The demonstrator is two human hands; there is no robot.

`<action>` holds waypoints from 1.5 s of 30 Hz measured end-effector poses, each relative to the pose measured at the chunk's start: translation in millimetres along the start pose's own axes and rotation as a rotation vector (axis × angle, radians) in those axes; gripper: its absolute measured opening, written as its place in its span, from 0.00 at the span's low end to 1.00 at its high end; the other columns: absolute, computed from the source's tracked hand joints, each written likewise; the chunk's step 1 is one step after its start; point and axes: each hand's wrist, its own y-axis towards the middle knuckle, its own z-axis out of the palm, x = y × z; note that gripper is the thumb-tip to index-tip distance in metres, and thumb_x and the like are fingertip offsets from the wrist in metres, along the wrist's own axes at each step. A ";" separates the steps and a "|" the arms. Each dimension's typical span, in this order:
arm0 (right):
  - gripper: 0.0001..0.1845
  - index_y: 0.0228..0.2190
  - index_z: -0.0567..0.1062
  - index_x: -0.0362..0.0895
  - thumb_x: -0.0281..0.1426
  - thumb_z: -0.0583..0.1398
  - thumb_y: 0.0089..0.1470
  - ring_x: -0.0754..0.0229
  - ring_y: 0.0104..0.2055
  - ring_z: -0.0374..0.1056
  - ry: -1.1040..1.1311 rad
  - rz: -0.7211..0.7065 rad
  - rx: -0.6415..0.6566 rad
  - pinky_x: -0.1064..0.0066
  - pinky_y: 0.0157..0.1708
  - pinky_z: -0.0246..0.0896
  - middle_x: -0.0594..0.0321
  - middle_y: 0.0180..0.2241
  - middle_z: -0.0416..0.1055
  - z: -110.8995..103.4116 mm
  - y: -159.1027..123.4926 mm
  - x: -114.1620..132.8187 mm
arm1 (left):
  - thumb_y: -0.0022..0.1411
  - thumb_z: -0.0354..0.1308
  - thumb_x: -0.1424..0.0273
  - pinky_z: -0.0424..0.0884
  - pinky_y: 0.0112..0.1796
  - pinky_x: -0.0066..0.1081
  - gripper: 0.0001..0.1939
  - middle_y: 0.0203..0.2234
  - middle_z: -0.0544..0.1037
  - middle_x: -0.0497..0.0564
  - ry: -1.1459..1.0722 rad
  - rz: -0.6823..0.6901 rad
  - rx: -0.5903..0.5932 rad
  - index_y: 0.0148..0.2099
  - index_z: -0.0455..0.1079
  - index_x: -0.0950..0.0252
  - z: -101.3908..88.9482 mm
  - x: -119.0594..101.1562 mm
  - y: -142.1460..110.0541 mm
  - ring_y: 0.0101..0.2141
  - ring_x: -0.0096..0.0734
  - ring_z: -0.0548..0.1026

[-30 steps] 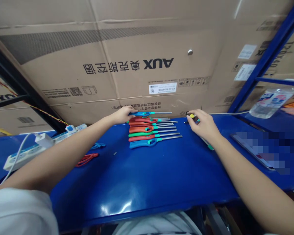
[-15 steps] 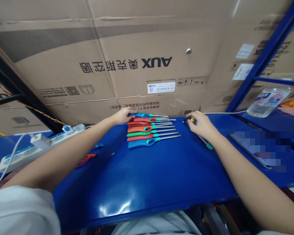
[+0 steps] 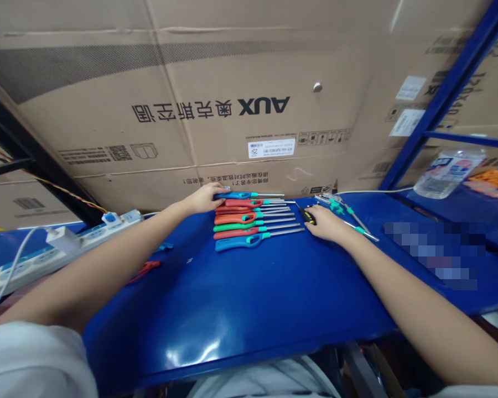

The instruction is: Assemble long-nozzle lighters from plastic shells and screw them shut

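Several long-nosed gas lighters lie side by side on the blue table, metal barrels pointing right. The farthest is a blue lighter (image 3: 237, 195), whose handle end is gripped by the fingers of my left hand (image 3: 204, 198). Below it come a red lighter (image 3: 241, 203), an orange one (image 3: 234, 219), a green one (image 3: 232, 227) and, nearest me, another blue lighter (image 3: 234, 244). My right hand (image 3: 326, 223) is closed round a black and yellow screwdriver (image 3: 306, 216). Its thin shaft points up and left, close to the barrel tips.
Behind my right hand lie loose metal barrels with teal parts (image 3: 336, 207). A white power strip (image 3: 92, 240) and red plastic pieces (image 3: 145, 270) are on the left. A clear bottle (image 3: 444, 177) stands at the right. A large cardboard box (image 3: 216, 66) walls off the back.
My right hand has moved left and slightly nearer me, bringing the screwdriver towards the lighters and uncovering the loose barrels. My left hand stays on the far blue lighter.
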 end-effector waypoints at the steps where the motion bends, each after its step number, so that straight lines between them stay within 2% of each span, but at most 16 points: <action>1: 0.22 0.51 0.76 0.36 0.27 0.62 0.54 0.43 0.57 0.70 0.003 -0.005 0.002 0.56 0.60 0.61 0.41 0.53 0.73 -0.2 0.0 -0.4 | 0.64 0.52 0.67 0.68 0.58 0.42 0.25 0.53 0.75 0.61 -0.002 0.000 -0.006 0.61 0.72 0.67 -1.1 -0.7 -1.7 0.54 0.44 0.73; 6: 0.22 0.52 0.76 0.37 0.27 0.62 0.55 0.45 0.54 0.71 0.037 -0.036 -0.001 0.58 0.59 0.63 0.43 0.53 0.73 -3.7 -1.8 1.3 | 0.64 0.53 0.66 0.68 0.58 0.44 0.25 0.53 0.74 0.60 -0.015 -0.001 -0.027 0.61 0.72 0.66 -4.8 -2.2 -11.2 0.55 0.46 0.73; 15: 0.17 0.46 0.79 0.42 0.25 0.61 0.55 0.47 0.50 0.73 0.078 -0.066 -0.006 0.60 0.54 0.66 0.48 0.48 0.76 -5.5 -3.7 13.7 | 0.62 0.52 0.69 0.71 0.55 0.40 0.27 0.53 0.73 0.58 -0.042 -0.028 -0.060 0.62 0.71 0.62 -3.1 -0.3 -19.8 0.52 0.43 0.75; 22: 0.19 0.50 0.78 0.39 0.28 0.62 0.56 0.44 0.56 0.70 0.053 -0.040 0.026 0.57 0.58 0.64 0.44 0.51 0.76 -10.3 -3.7 14.5 | 0.59 0.52 0.71 0.71 0.55 0.39 0.28 0.55 0.73 0.59 -0.002 -0.035 -0.040 0.62 0.72 0.64 -4.0 -3.4 -21.2 0.53 0.43 0.74; 24: 0.17 0.46 0.80 0.39 0.27 0.61 0.55 0.44 0.53 0.73 0.043 -0.015 0.028 0.59 0.54 0.67 0.45 0.48 0.77 -11.6 -2.7 14.1 | 0.61 0.52 0.69 0.70 0.56 0.39 0.27 0.56 0.73 0.58 0.023 -0.044 -0.029 0.61 0.72 0.64 -4.7 -6.5 -21.3 0.54 0.43 0.73; 27: 0.10 0.36 0.82 0.40 0.27 0.61 0.52 0.47 0.40 0.77 0.031 0.058 0.031 0.63 0.42 0.71 0.48 0.36 0.80 -12.3 -0.5 11.2 | 0.65 0.51 0.61 0.68 0.59 0.41 0.25 0.57 0.73 0.59 0.071 -0.071 -0.024 0.60 0.74 0.64 -5.6 -13.3 -21.2 0.58 0.46 0.71; 30: 0.06 0.29 0.82 0.42 0.28 0.63 0.50 0.50 0.32 0.77 0.029 0.133 0.024 0.66 0.32 0.69 0.53 0.28 0.79 -13.2 0.9 6.2 | 0.66 0.52 0.51 0.68 0.58 0.44 0.29 0.58 0.74 0.60 0.128 -0.104 -0.022 0.58 0.75 0.64 -5.3 -21.0 -20.4 0.59 0.51 0.71; 32: 0.04 0.26 0.81 0.43 0.28 0.64 0.49 0.50 0.30 0.76 0.026 0.178 0.019 0.66 0.30 0.68 0.54 0.26 0.78 -14.7 1.0 3.1 | 0.65 0.54 0.48 0.70 0.56 0.43 0.30 0.58 0.75 0.60 0.161 -0.117 -0.021 0.58 0.75 0.64 -4.4 -24.9 -19.6 0.58 0.52 0.71; 35: 0.06 0.22 0.79 0.43 0.28 0.64 0.49 0.48 0.30 0.76 0.025 0.235 0.019 0.64 0.30 0.68 0.52 0.24 0.77 -17.6 0.7 0.5 | 0.67 0.52 0.50 0.70 0.55 0.41 0.29 0.58 0.75 0.60 0.194 -0.120 -0.020 0.58 0.74 0.65 -3.0 -27.6 -18.4 0.59 0.51 0.71; 39: 0.03 0.26 0.80 0.42 0.27 0.64 0.50 0.48 0.33 0.77 0.059 0.261 0.014 0.63 0.34 0.69 0.51 0.28 0.78 -19.4 0.0 3.3 | 0.68 0.49 0.51 0.70 0.56 0.40 0.30 0.60 0.73 0.61 0.212 -0.101 -0.011 0.60 0.73 0.67 -3.3 -27.3 -19.1 0.59 0.49 0.71; 45: 0.07 0.30 0.82 0.42 0.28 0.62 0.53 0.49 0.34 0.76 0.100 0.221 0.003 0.63 0.35 0.69 0.52 0.31 0.80 -17.4 -1.3 15.5 | 0.69 0.48 0.52 0.70 0.55 0.39 0.29 0.58 0.75 0.60 0.224 -0.082 -0.006 0.59 0.73 0.66 -7.6 -27.6 -24.1 0.57 0.47 0.73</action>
